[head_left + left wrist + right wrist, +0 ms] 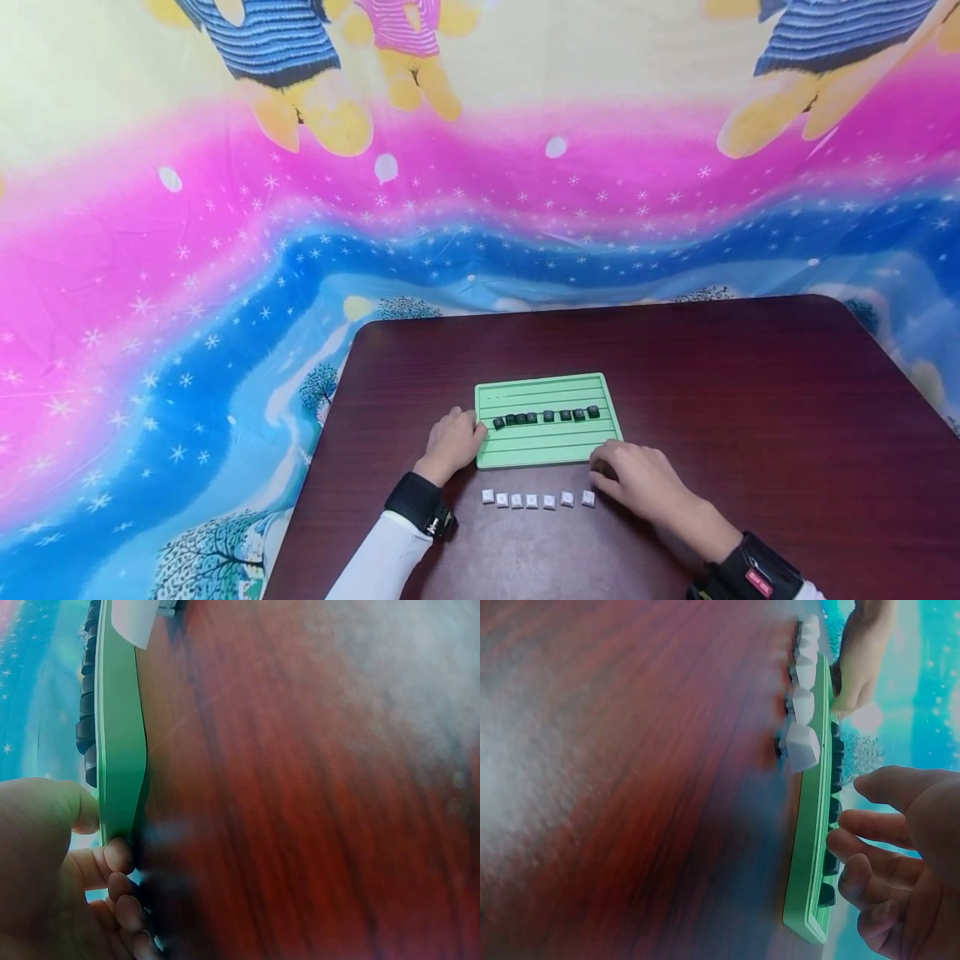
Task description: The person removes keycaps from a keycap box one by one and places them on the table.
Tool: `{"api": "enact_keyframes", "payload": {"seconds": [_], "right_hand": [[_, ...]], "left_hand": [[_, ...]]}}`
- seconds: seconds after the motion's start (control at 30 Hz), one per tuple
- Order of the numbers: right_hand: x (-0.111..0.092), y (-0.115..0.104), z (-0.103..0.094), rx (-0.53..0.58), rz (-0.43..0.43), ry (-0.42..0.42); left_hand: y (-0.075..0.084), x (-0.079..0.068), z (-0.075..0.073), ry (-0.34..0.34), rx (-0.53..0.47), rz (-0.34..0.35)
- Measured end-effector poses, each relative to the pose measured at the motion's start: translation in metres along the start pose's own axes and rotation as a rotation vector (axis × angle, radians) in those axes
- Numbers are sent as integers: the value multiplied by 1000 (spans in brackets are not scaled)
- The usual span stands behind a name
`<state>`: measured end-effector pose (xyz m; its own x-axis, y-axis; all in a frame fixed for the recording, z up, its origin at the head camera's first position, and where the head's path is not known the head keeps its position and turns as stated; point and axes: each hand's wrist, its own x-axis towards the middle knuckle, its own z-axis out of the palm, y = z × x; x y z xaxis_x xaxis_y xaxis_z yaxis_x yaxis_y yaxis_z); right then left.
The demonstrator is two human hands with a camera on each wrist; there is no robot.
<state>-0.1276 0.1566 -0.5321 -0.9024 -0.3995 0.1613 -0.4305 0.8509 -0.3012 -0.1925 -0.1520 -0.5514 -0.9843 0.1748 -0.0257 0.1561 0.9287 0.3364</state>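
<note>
Firstly, one green tray (543, 454) on the surface (750, 400), bearing black keycaps (549, 416); left hand (452, 440) pinching its left edge, apparently for steadiness. Right hand (637, 479): fingers loosely bent, holding nothing, by the near-right corner. White keycaps (532, 501): row before tray, seemingly for easy reach.

R hand (926, 862) nr grn tray (807, 847), contact unclear; wht keycaps (803, 705) alongside.

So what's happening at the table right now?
A person's left hand grips the left edge of a green tray. Their right hand is at the tray's near right corner, fingers loosely bent, holding nothing. A row of small black blocks sits on the tray, while a row of white blocks lies on the table, on the person's side of the tray.
</note>
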Motion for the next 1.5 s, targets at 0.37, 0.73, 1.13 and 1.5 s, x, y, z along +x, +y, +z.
{"api": "enact_keyframes", "payload": {"seconds": [0.37, 0.73, 1.13, 1.5], "right_hand": [[7, 7, 4, 11, 16, 26], [15, 12, 3, 22, 53, 16], [20, 19, 4, 42, 76, 41], [27, 24, 6, 73, 95, 48]], "left_hand": [[-1, 1, 1, 2, 9, 4], [-1, 1, 1, -3, 8, 1], [-2, 1, 4, -10, 3, -3], [-1, 1, 3, -1, 18, -9]]}}
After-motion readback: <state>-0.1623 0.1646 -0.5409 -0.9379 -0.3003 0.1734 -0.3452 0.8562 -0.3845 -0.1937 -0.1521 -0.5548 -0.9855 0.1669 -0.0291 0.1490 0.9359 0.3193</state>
